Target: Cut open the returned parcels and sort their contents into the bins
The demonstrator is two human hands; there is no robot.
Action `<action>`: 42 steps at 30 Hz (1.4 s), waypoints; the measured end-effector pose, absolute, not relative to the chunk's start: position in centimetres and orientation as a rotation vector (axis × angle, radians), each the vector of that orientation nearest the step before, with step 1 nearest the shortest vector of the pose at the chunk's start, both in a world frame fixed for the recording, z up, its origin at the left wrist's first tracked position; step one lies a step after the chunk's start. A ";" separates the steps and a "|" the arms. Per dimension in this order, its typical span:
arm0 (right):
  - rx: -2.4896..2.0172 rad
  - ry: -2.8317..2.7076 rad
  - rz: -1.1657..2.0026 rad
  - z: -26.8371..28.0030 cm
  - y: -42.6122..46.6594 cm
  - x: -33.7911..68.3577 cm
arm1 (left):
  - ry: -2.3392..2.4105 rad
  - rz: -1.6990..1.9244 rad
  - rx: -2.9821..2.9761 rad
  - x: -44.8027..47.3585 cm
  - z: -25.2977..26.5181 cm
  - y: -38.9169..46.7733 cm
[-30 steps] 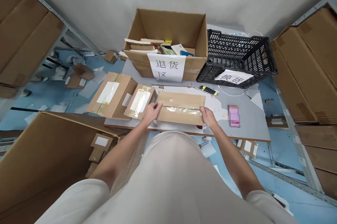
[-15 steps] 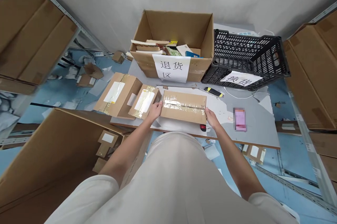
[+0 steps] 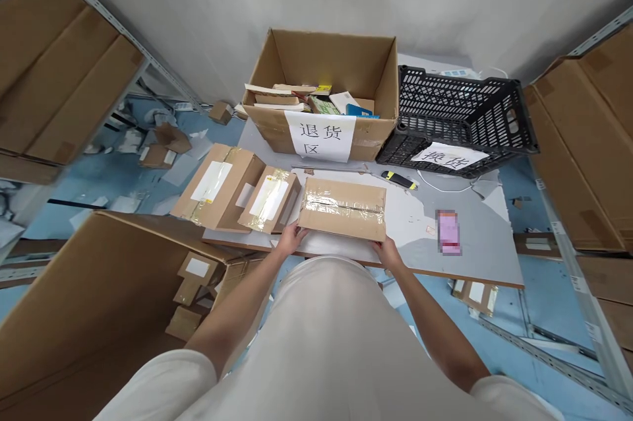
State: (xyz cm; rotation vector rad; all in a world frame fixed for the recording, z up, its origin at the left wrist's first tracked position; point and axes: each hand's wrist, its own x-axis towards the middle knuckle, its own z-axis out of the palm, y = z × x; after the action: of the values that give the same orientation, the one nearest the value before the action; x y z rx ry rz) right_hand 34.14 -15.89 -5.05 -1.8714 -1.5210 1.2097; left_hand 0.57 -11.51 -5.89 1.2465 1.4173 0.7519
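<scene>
A taped cardboard box (image 3: 343, 215) lies across the near part of the table, its top seam covered with shiny clear tape. My left hand (image 3: 293, 238) grips its near left corner, fingers partly hidden under the edge. At the near right corner, my right hand (image 3: 386, 252) has its fingertips tucked beneath the box. Left of it sit a smaller labelled carton (image 3: 270, 200) and a larger labelled carton (image 3: 217, 187). A black and yellow utility knife (image 3: 398, 179) rests behind the box's right end.
A big open carton of books (image 3: 270, 134) and a black plastic crate (image 3: 435, 127) stand at the back. A blurred pink item (image 3: 448, 232) lies right. A large open box (image 3: 123, 256) holding small parcels stands below left. Shelves with cartons flank both sides.
My hands have slid from the box's two ends to its near lower corners. The small red and black object near its right front is now out of sight.
</scene>
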 end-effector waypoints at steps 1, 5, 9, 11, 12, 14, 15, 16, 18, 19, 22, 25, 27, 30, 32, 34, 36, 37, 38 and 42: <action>-1.879 -1.519 1.207 -5.1 -15.9 34.0 | 1.423 0.734 1.256 0.6 -5.7 -11.5; -1.868 -1.519 1.205 -5.0 -16.2 33.8 | 1.454 0.694 1.282 0.6 -5.1 -11.4; -1.839 -1.530 1.228 -4.3 -16.0 33.9 | 1.450 0.720 1.320 0.7 -4.3 -11.4; -1.824 -1.545 1.261 -3.4 -15.5 34.3 | 1.477 0.711 1.361 0.6 -3.4 -11.1; -1.823 -1.565 1.272 -2.7 -15.1 34.5 | 1.494 0.700 1.391 0.4 -2.8 -10.9; -1.857 -1.650 1.239 -1.2 -14.2 35.0 | 1.521 0.684 1.468 0.2 -1.3 -10.1; -1.897 -1.709 1.186 -0.4 -13.6 35.2 | 1.545 0.678 1.512 0.2 -0.6 -9.7; -1.947 -1.768 1.117 0.3 -13.0 35.2 | 1.586 0.663 1.561 0.3 0.1 -9.1; -2.047 -1.850 0.987 1.3 -11.8 34.9 | 1.707 0.601 1.624 0.6 1.1 -8.0; -2.086 -1.868 0.949 1.6 -11.3 34.6 | 1.769 0.556 1.630 0.9 1.3 -7.4; -2.167 -1.872 0.911 1.5 -9.9 33.7 | 1.859 0.418 1.593 1.7 1.2 -5.9; -2.233 -1.834 0.874 1.0 -9.0 33.1 | 1.892 0.377 1.575 2.1 0.4 -5.0; -2.229 -1.803 0.896 0.7 -8.5 33.1 | 1.914 0.386 1.585 2.1 0.0 -4.7; -2.182 -1.733 0.986 0.4 -8.4 33.4 | 1.909 0.407 1.569 2.1 -0.4 -4.5; -2.156 -1.670 1.022 0.0 -8.7 33.6 | 1.888 0.437 1.505 2.0 -0.6 -4.6; -2.091 -1.563 1.074 -0.7 -9.6 34.0 | 1.852 0.522 1.384 1.8 -1.1 -5.1; -1.978 -1.427 1.139 -1.7 -11.0 34.5 | 1.778 0.681 1.220 1.3 -2.2 -6.3; -1.929 -1.380 1.159 -2.1 -11.9 34.8 | 1.715 0.769 1.129 1.0 -2.9 -7.1; -1.896 -1.359 1.167 -2.6 -12.8 35.0 | 1.638 0.843 1.046 0.5 -3.7 -8.1; -1.832 -1.489 1.191 -3.9 -16.0 35.7 | 1.436 0.877 0.946 -1.3 -6.7 -12.0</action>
State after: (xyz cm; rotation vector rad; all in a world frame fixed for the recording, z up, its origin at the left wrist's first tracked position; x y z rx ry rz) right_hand 35.66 -16.03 -3.92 -1.8318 -1.4895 1.1905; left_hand -1.29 -11.97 -6.73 0.9464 1.4357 0.8774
